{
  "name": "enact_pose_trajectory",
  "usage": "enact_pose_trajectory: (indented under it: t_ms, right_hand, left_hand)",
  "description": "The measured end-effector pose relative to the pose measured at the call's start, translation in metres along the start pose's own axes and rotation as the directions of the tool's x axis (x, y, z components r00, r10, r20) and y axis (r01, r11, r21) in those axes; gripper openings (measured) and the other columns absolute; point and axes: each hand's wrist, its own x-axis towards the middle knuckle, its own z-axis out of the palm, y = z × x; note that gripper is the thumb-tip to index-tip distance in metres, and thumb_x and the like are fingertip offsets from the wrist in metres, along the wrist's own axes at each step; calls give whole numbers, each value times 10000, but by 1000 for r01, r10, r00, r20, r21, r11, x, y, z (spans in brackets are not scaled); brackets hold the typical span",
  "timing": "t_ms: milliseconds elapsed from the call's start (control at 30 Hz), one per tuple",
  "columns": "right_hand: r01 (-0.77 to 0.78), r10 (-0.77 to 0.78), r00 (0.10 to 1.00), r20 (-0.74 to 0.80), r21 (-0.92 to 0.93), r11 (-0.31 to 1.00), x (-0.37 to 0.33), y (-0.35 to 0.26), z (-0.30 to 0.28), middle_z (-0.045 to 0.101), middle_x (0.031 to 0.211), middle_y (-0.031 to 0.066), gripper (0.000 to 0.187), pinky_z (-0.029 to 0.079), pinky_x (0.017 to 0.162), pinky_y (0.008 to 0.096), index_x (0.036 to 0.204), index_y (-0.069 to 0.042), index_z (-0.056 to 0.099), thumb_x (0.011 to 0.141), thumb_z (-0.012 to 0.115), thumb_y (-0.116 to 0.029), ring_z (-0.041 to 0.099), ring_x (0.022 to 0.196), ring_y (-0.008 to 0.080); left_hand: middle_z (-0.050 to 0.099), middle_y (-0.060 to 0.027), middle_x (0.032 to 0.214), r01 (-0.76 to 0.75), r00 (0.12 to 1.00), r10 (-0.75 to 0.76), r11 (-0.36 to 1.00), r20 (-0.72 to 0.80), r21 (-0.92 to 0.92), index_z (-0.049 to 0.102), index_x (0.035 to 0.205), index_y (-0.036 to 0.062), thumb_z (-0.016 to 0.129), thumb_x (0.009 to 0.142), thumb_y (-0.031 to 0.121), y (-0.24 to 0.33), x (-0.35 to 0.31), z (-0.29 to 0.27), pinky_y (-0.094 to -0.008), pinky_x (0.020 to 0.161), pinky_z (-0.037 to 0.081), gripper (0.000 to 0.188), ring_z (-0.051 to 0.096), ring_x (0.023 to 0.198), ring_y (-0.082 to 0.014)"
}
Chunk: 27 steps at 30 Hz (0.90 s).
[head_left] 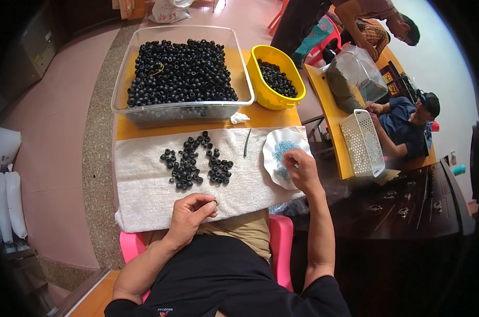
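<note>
Towel [139, 174]: white, spread over the near part of a yellow-brown table [273, 116].
Left hand [191, 214]: above the towel's near edge, pinching a small dark piece [216, 202] between thumb and forefinger, partly hidden by the fingertips.
Right hand [302, 168]: over a white scalloped plate [269, 149] of tiny light-blue pieces [285, 147], blocking part of it from sight; fingers drawn together, unclear whether gripping anything.
Black parts [185, 165]: small, hollow, clustered loosely on the towel, beyond the left hand.
Dark strip [247, 143]: thin, lying between cluster and plate.
Clear bin [160, 118]: filled with similar parts, taking up most of the table's far side.
Yellow tub [259, 91]: just right of the bin, likewise holding black parts.
White scrap [239, 118]: crumpled, near the bin's near right corner.
Side table [324, 103]: far right, bearing a clear box [363, 79] and a white perforated basket [353, 137], with a seated person [400, 124] alongside.
Pink chair [281, 248]: at the near side, beneath the wearer.
</note>
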Motion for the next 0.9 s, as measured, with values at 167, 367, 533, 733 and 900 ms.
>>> enact_pose_trajectory:
  t_ms: [167, 367, 533, 733, 900]
  right_hand:
    - [-36, 36, 998, -57, 0, 999, -5, -4, -3, 645, 823, 93, 118, 499, 662, 262, 938, 9, 637, 843, 706, 6, 625, 712, 148]
    - [-187, 196, 979, -54, 135, 973, -15, 1, 2, 620, 818, 17, 61, 478, 663, 215, 915, 9, 642, 889, 696, -2, 581, 735, 71]
    - [-95, 103, 994, -23, 233, 968, -25, -25, 11, 614, 847, 28, 68, 485, 686, 213, 929, 26, 650, 877, 686, 51, 580, 751, 81]
    - [-36, 13, 999, 49, 525, 850, -28, -77, 27, 649, 854, 94, 72, 504, 712, 258, 879, 44, 672, 832, 707, 85, 620, 789, 152]
    - [-67, -49, 983, 179, 586, 808, -30, -103, 43, 669, 856, 107, 86, 498, 716, 270, 894, 43, 685, 825, 736, 48, 634, 807, 164]
  left_hand:
    - [713, -99, 941, 2, 1000, -2, 1000, 4, 16, 666, 1053, -8, 677, 924, 68, -1, 0, 0, -278, 775, 571, 150, 676, 805, -134]
    - [711, -94, 944, -6, 1000, 6, 999, 15, 32, 665, 1063, -4, 673, 931, 73, -4, -1, 0, -278, 782, 574, 153, 676, 815, -132]
    - [697, -81, 957, 19, 999, -22, 998, 48, 56, 654, 1082, 3, 642, 959, 92, -2, -3, 1, -282, 788, 575, 152, 673, 845, -132]
    - [684, -92, 935, 5, 991, -7, 1000, 136, 13, 638, 1098, -4, 619, 973, 90, -3, -2, 4, -289, 777, 576, 157, 675, 843, -148]
    - [682, -91, 928, 44, 987, -40, 999, 158, -26, 632, 1099, -15, 614, 973, 85, 6, -3, 8, -288, 779, 572, 161, 676, 838, -151]
